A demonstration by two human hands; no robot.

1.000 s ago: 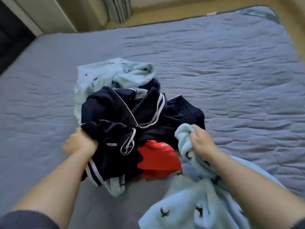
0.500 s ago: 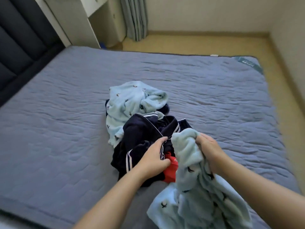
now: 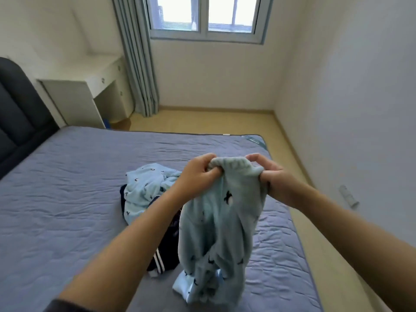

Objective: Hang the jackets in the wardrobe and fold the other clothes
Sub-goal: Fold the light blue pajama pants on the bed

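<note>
Holding a pale blue fleece garment (image 3: 220,221) up by its top edge, I have both hands raised over the bed (image 3: 67,199). The left hand (image 3: 198,174) has its fingers curled tight into a bunched fold at the left end of that edge. The right hand (image 3: 272,179) pinches the right end, fingers wrapped round the thick, rolled rim. Between the two fists the edge makes a short, soft arch. Below them the cloth hangs in a long, limp tube, plush and matte, dotted with small dark bird-like marks. Its lower end gathers in crumpled folds down near the front edge of the bed; whether it rests there I cannot tell.

Behind my left forearm, a second fleece piece (image 3: 146,188) of the same pale blue and print lies heaped near the middle of the bed. A navy garment (image 3: 161,262), smooth and dark with white stripes at one band, lies rumpled under and in front of it, partly hidden by the arm and the hanging fleece.

The bed cover is grey-blue and quilted, with shallow wavy stitch lines and light wrinkles. At the left stands a dark padded headboard (image 3: 15,113) in rounded panels. Beyond it are a white desk (image 3: 90,86) with hard square edges, a grey pleated curtain (image 3: 139,64) falling in narrow folds, a framed window (image 3: 204,14), and a pale wood-toned floor (image 3: 202,120).
</note>
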